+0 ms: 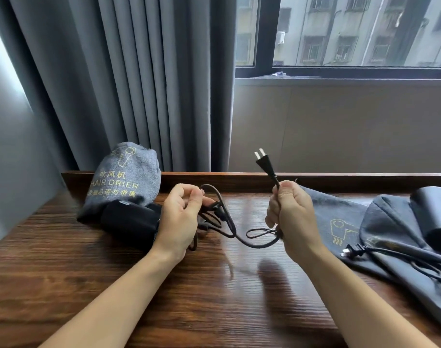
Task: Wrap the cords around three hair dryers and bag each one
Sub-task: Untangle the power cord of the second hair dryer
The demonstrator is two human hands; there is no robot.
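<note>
Left hand (181, 217) pinches looped black braided cord (229, 229) beside black cylindrical hair dryer (131, 219) on wooden table (214, 285); right hand (287, 217) fists plug end (265, 167). Risk: slack loops tangling, knotting.

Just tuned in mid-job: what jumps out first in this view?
The black plug, prongs up, stands above the right hand at the middle of the wooden table, its cord sagging across to the left hand, which grips loops beside a black hair dryer. Behind it stands a grey bag printed HAIR DRIER. At the right edge, another dryer lies on flat grey bags.
</note>
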